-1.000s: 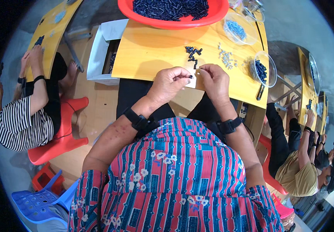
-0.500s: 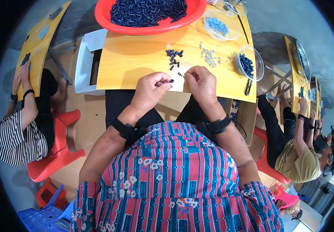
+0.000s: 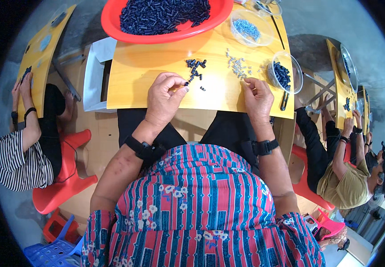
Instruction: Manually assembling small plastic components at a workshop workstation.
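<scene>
My left hand [image 3: 162,99] is closed in a pinch over the front part of the yellow table [image 3: 152,58]. A small black cylindrical piece [image 3: 186,83] sticks out between its thumb and forefinger. My right hand [image 3: 258,99] has its fingers curled together beside the near edge of a scatter of small clear-silvery pieces [image 3: 237,65]; anything in its fingertips is too small to make out. Between the hands, one black piece [image 3: 202,88] lies apart, just below a loose heap of similar black pieces [image 3: 195,67].
A big red basin [image 3: 166,39] of black pieces stands at the back. To the right are a clear tub [image 3: 251,32] of silvery-blue pieces, a clear tub [image 3: 282,74] of black pieces and a dark-handled tool [image 3: 284,101]. People sit at tables on both sides.
My right hand has moved right, away from my left hand, to the silvery pieces. My left hand has shifted slightly left, still pinching the black piece.
</scene>
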